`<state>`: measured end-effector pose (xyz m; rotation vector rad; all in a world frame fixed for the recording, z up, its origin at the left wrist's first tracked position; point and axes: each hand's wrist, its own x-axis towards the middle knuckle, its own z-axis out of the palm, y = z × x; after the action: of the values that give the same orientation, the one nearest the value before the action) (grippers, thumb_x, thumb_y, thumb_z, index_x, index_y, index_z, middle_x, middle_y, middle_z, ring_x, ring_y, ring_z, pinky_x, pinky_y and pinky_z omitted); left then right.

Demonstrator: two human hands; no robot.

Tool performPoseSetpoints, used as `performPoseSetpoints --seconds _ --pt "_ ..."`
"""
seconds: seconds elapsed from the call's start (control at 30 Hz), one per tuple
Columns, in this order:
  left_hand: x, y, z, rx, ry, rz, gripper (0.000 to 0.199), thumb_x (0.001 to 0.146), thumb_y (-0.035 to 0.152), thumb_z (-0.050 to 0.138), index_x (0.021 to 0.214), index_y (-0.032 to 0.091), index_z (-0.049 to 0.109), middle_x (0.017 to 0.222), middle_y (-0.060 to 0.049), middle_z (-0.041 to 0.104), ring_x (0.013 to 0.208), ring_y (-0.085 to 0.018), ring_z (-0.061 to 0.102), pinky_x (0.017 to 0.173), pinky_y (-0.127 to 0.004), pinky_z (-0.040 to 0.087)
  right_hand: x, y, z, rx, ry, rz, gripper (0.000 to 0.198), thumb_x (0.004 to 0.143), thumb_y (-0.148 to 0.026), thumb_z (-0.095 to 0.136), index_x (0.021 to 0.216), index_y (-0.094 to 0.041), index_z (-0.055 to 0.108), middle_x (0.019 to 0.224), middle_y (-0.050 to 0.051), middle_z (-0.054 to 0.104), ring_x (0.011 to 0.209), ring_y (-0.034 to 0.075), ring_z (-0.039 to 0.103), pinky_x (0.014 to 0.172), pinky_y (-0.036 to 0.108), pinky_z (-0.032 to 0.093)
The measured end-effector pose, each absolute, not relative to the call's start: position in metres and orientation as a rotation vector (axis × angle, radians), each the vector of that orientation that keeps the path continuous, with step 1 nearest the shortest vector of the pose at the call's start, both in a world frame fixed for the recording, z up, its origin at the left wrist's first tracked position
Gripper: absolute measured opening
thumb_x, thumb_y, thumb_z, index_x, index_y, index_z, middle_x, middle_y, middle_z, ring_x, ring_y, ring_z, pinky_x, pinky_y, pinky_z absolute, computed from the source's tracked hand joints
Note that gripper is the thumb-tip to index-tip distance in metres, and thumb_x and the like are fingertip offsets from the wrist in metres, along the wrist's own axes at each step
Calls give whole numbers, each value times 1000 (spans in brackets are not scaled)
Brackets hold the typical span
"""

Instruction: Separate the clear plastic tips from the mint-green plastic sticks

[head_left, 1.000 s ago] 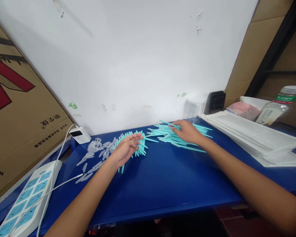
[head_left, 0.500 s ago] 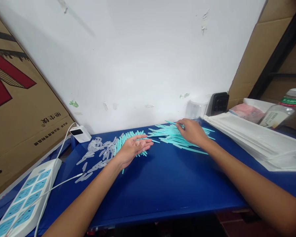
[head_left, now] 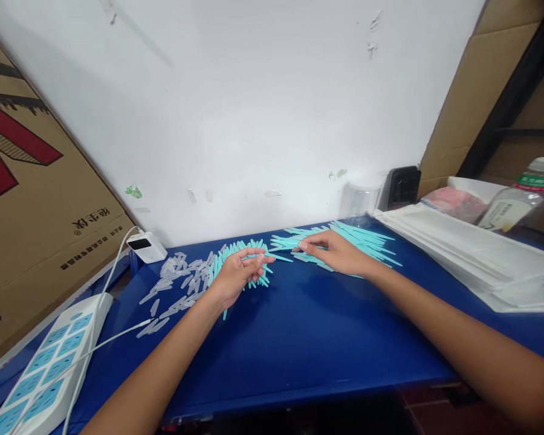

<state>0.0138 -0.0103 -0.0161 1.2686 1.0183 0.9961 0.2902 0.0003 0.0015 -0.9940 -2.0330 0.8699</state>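
Note:
My right hand (head_left: 333, 251) pinches a slim teal stick (head_left: 284, 248) between thumb and fingertips, its tip pointing left. That tip reaches the fingertips of my left hand (head_left: 243, 270), whose thumb is drawn in against the fingers. Whatever lies in that pinch is too small to make out. Under and behind my left hand is a pile of teal sticks (head_left: 217, 260). A second, longer heap of teal sticks (head_left: 365, 238) spreads beneath and behind my right hand. Small clear plastic pieces (head_left: 174, 266) lie scattered to the left.
A blue-covered table (head_left: 299, 344) meets a white wall. At left are a power strip (head_left: 49, 362), a white device (head_left: 145, 246) with a cable and a cardboard box (head_left: 40, 211). At right sit a clear cup (head_left: 362, 202), white paper bags (head_left: 471, 254) and a bottle (head_left: 512, 205).
My right hand has come left and toward me from the teal heap, bringing a stick to my left hand. My left thumb and fingers have closed together.

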Motion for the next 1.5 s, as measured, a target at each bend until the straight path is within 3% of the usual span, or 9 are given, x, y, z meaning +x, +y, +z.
performPoseSetpoints --seconds 0.17,0.37,0.57,0.7,0.87,1.1,1.5 --pt "13 -8 -19 1367 1007 973 45 88 54 74 109 15 67 86 -13 76 63 -11 49 53 -24 31 289 -2 3 -1045 -2030 925 55 94 -63 55 105 -17 82 89 6 77 82 24 67 76 35 49" --pt "15 -10 -17 1398 1034 994 43 89 52 72 114 18 60 98 -10 74 59 -9 38 55 -24 31 286 -3 0 -997 -2026 958 38 89 -52 68 104 -20 83 109 8 80 103 28 71 96 40 51" --pt "19 -15 -18 1513 1002 981 43 92 51 69 120 20 60 117 -10 68 62 -8 41 59 -24 36 281 -4 -8 -942 -2076 981 35 92 -49 66 102 -20 82 104 6 80 98 26 72 92 37 52" --pt "21 -15 -20 1532 983 999 44 92 51 69 120 19 59 114 -10 67 64 -9 43 61 -24 38 279 -5 -10 -946 -2107 974 33 94 -46 64 99 -18 82 96 5 80 89 23 70 86 34 51" --pt "22 -14 -22 1540 976 1043 41 93 48 68 121 19 58 112 -9 66 67 -11 47 63 -25 41 280 -3 -11 -963 -2065 955 30 93 -44 67 100 -20 82 106 5 80 97 24 70 91 35 50" --pt "25 -16 -21 1656 941 1086 39 94 44 67 122 18 56 110 -10 67 70 -12 51 65 -27 45 277 -6 -11 -940 -2104 956 30 95 -43 63 99 -20 82 97 4 80 91 22 70 87 34 50" --pt "25 -15 -20 1654 935 1144 41 94 44 68 122 18 55 109 -10 67 68 -11 51 63 -26 45 283 -3 -7 -960 -2078 908 25 92 -39 67 93 -20 82 99 4 81 93 23 72 91 36 53"
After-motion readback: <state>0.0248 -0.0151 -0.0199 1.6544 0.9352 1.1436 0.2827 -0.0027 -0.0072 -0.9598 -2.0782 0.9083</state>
